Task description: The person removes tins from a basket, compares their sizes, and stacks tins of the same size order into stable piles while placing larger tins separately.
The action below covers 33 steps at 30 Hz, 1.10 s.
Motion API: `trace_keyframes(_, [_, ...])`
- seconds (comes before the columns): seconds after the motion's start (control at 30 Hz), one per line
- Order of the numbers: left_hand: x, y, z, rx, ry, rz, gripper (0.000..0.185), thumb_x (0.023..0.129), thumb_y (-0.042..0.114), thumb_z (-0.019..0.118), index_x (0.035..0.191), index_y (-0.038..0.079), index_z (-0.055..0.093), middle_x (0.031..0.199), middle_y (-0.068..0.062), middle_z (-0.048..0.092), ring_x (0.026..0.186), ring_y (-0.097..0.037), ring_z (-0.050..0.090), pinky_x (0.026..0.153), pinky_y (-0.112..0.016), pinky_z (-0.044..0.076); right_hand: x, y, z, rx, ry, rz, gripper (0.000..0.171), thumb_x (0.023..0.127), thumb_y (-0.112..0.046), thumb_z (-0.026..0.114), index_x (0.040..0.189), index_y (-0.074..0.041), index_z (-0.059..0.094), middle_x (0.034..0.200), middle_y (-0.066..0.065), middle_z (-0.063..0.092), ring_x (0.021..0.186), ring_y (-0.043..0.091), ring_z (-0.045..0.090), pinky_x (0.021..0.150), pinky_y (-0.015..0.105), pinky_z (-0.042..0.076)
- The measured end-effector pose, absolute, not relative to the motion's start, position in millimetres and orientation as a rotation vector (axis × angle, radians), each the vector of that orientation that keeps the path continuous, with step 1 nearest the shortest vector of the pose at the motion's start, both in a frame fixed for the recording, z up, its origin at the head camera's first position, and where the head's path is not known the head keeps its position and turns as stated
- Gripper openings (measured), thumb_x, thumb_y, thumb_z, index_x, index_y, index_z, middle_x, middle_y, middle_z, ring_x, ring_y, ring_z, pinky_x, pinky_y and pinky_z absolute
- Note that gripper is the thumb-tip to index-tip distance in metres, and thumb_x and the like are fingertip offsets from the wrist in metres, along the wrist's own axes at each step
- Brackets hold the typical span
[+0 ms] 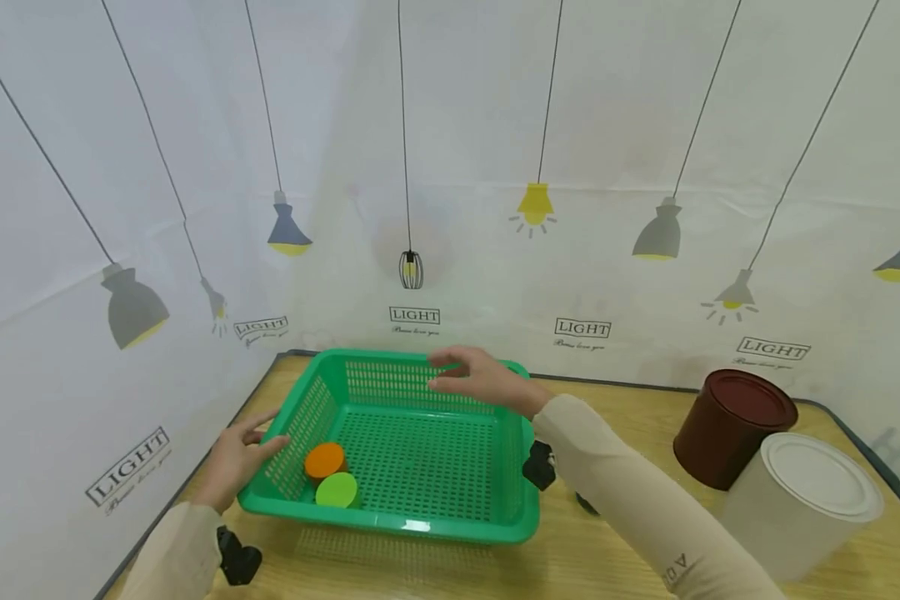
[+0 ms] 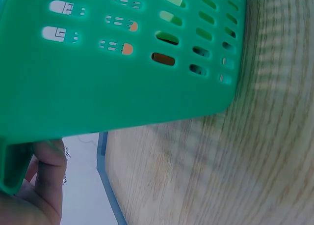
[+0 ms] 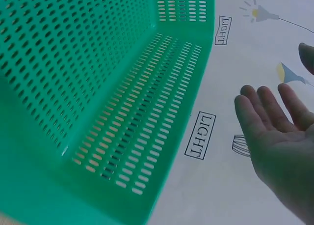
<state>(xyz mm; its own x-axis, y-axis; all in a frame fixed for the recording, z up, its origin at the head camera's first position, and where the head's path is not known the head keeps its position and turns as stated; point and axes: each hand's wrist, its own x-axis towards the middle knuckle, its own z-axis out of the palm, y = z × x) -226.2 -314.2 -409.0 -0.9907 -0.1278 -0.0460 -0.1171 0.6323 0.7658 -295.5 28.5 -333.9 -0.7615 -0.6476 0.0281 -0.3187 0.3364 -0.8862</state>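
Wall [image 1: 487,292] reads "LIGHT" | left grip [image 1: 238,461] pinching green basket [image 1: 382,518] rim | right grip [image 1: 489,382] loosely spread

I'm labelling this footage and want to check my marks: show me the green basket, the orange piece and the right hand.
Green basket [image 1: 375,520]: head view, on its near rim.
Orange piece [image 1: 326,459]: head view, on its top face.
Right hand [image 1: 489,382]: head view, on the back of the hand.
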Motion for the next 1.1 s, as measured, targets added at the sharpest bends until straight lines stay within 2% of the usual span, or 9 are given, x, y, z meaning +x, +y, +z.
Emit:
trace_keyframes(0.17, [-226,-316,-409,0.217,-2.813,-1.317,0.06,0.084,0.028,0.061,0.136,0.009,0.037,0.118,-0.029,0.049,0.102,-0.039,0.05,0.076,-0.045,0.047,-304,0,-345,-0.922,2.222,-1.473,0.047,0.087,-0.017,0.058,0.128,0.0,0.043,0.13,0.016,0.042,0.114,0.029,0.045,0.087,0.033,0.043])
trace_keyframes(0.37, [-228,-315,-408,0.256,-2.802,-1.336,0.06,0.084,0.026,0.062,0.135,0.009,0.038,0.115,-0.028,0.051,0.09,-0.03,0.057,0.066,-0.036,0.05,-306,-33,-364,-0.93,2.144,-1.5,0.042,0.084,-0.014,0.061,0.123,-0.006,0.049,0.124,0.01,0.048,0.109,0.025,0.05,0.083,0.029,0.045])
trace_keyframes(0.47, [-227,-316,-407,0.261,-2.811,-1.355,0.061,0.084,0.027,0.062,0.136,0.009,0.037,0.116,-0.029,0.051,0.089,-0.029,0.058,0.066,-0.036,0.05,-303,-49,-370,-0.93,2.107,-1.5,0.04,0.084,-0.01,0.062,0.121,-0.005,0.051,0.12,0.009,0.051,0.107,0.026,0.051,0.081,0.027,0.046])
trace_keyframes(0.6, [-225,-314,-408,0.255,-2.82,-1.371,0.061,0.084,0.029,0.061,0.136,0.009,0.036,0.117,-0.028,0.05,0.095,-0.033,0.054,0.072,-0.04,0.048,-299,-65,-383,-0.925,2.083,-1.499,0.038,0.084,-0.007,0.061,0.12,-0.001,0.051,0.118,0.011,0.053,0.105,0.027,0.052,0.08,0.026,0.046])
trace_keyframes(0.8, [-224,-314,-408,0.258,-2.816,-1.404,0.061,0.084,0.028,0.061,0.137,0.009,0.035,0.117,-0.028,0.049,0.098,-0.036,0.053,0.07,-0.04,0.049,-298,-84,-402,-0.888,2.12,-1.465,0.035,0.084,-0.007,0.061,0.118,-0.001,0.053,0.116,0.013,0.054,0.104,0.027,0.054,0.078,0.023,0.046])
trace_keyframes(0.97, [-224,-315,-408,0.264,-2.8,-1.414,0.06,0.084,0.025,0.062,0.136,0.009,0.036,0.117,-0.029,0.048,0.098,-0.037,0.053,0.066,-0.037,0.051,-297,-93,-409,-0.872,2.099,-1.294,0.043,0.085,-0.011,0.06,0.125,0.0,0.048,0.125,0.015,0.049,0.113,0.028,0.046,0.084,0.025,0.044])
trace_keyframes(1.1, [-225,-316,-411,0.262,-2.796,-1.417,0.061,0.084,0.026,0.061,0.136,0.009,0.036,0.117,-0.028,0.049,0.097,-0.037,0.053,0.065,-0.037,0.051,-295,-98,-415,-0.882,2.112,-1.074,0.052,0.085,-0.019,0.06,0.132,-0.005,0.041,0.133,0.008,0.042,0.119,0.025,0.041,0.088,0.026,0.041])
